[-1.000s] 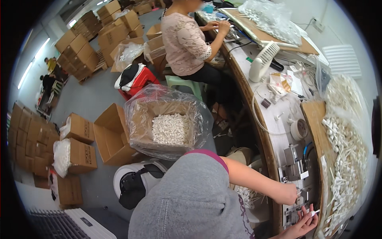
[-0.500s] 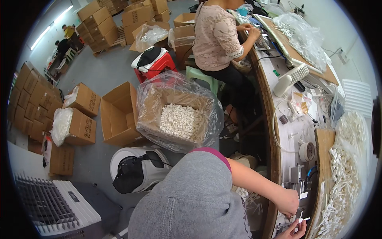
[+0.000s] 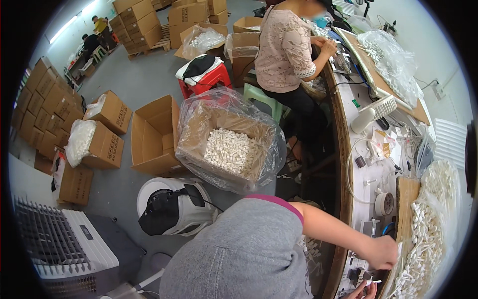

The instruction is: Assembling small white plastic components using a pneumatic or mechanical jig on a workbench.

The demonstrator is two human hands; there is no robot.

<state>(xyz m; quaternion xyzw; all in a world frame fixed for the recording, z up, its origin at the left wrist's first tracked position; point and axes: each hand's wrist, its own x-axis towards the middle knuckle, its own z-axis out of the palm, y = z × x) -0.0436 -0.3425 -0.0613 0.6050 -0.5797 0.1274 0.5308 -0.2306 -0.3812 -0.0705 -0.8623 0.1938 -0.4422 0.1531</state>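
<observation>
My left hand [image 3: 384,252] is over the workbench, beside the brown board's edge. Its fingers are curled downward and whatever they hold is hidden below the knuckles. Low in the picture my right hand [image 3: 367,291], partly cut off by the lower edge, pinches a small white plastic piece [image 3: 371,282] with a thin stem. Small metal fixtures [image 3: 356,274] sit on the bench just left of the hands. To the right lies a heap of similar white pieces [image 3: 423,234] on clear plastic.
A tape roll [image 3: 384,203], cables and a white fan-like device [image 3: 366,117] lie along the bench [image 3: 361,192]. Behind me stands a plastic-lined carton [image 3: 196,137] of white pieces, beside an open carton [image 3: 154,132]. Another person [image 3: 284,50] works farther along the bench.
My left hand has moved right, away from the fixtures toward the brown board. The right hand still pinches its white piece, slightly lower. The whole view has shifted a little.
</observation>
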